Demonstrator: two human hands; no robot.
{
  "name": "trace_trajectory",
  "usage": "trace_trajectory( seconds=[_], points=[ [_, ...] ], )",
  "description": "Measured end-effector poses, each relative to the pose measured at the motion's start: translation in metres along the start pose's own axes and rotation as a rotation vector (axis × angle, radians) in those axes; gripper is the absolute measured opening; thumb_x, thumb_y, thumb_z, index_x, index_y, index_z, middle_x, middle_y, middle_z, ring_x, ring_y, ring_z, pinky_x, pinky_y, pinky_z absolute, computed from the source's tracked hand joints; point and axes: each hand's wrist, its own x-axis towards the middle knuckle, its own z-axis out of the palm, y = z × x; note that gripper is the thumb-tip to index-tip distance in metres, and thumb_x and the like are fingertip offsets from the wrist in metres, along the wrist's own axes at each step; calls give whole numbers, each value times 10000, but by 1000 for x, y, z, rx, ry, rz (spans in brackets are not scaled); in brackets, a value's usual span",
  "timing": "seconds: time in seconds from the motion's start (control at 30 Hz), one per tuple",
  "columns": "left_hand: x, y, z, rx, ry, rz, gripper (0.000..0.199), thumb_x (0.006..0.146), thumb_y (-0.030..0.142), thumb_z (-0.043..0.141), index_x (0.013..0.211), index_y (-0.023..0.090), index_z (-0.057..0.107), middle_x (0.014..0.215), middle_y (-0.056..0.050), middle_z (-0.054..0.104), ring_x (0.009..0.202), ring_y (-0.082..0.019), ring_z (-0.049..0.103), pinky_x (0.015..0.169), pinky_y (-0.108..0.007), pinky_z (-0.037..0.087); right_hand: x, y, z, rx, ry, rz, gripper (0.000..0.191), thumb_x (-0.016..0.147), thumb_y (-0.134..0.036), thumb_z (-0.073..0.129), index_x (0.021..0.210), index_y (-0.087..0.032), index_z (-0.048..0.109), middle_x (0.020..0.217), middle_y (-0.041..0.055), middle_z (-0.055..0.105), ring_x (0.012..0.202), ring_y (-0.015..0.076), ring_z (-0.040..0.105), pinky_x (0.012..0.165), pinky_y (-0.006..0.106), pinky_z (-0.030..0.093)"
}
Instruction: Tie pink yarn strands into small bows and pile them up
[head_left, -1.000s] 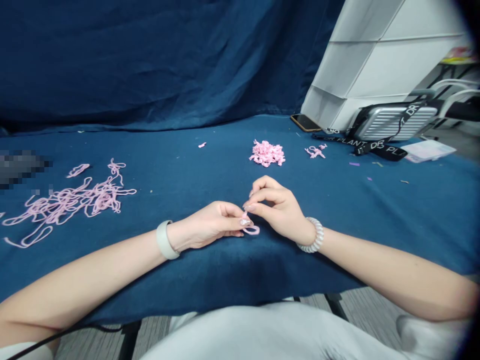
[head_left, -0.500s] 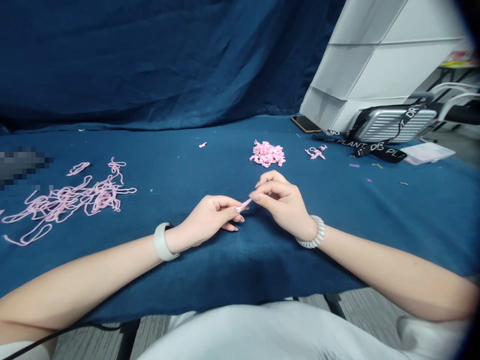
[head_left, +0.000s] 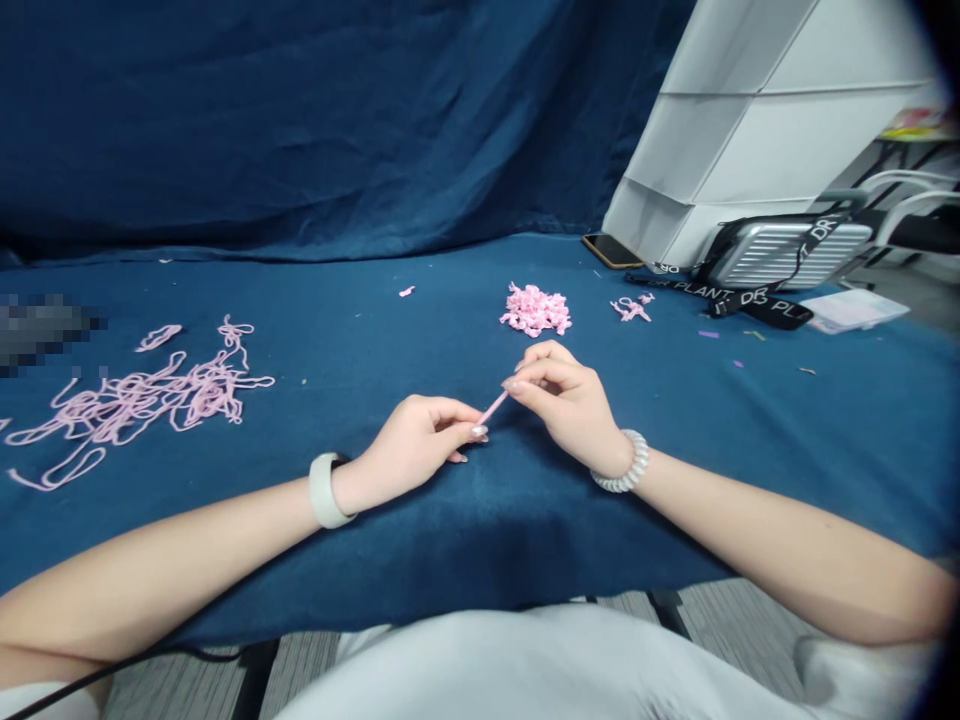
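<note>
A short pink strip (head_left: pixel 493 407) stretches straight between my two hands above the blue cloth. My left hand (head_left: pixel 420 440) pinches its lower left end between thumb and fingers. At the upper right end, the fingertips of my right hand (head_left: pixel 562 400) are closed on it. Just beyond my right hand lies a pile of pink knotted pieces (head_left: pixel 536 309). Loose pink yarn (head_left: pixel 142 400) spreads in tangled loops at the left, with a small bundle (head_left: pixel 159 337) behind it. A few pink knotted bits (head_left: pixel 632 307) lie right of the pile.
The blue cloth (head_left: pixel 337 330) covers the table. A phone (head_left: pixel 613 251) lies by a white panelled box (head_left: pixel 705 130). At the right are a silver case (head_left: pixel 799 252), a black lettered strap (head_left: pixel 780 307) and a white packet (head_left: pixel 855 308). Small scraps dot the cloth.
My hands have moved slightly apart, and a longer stretch of the pink strip shows between them. My left fingers have drawn closer together.
</note>
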Motion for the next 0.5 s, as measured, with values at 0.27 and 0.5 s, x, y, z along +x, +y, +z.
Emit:
trace_trajectory(
  seconds=[0.27,0.5],
  points=[
    [-4,-2,-5,452,46,309,210,893,220,477,895,187,684,785,-1,715,680,-118,652,667,-223,505,4,4,-1,41,28,50,86,746,-222,682,672,-182,663,783,15,511,703,118,485,615,279,385],
    [-6,-3,-8,979,206,1049,76,825,199,584,845,166,649,987,-85,685,916,-204,618,773,-323,497,2,4,3,70,-41,114,129,748,-243,677,646,-171,645,746,7,508,686,112,471,644,279,376]
  ],
)
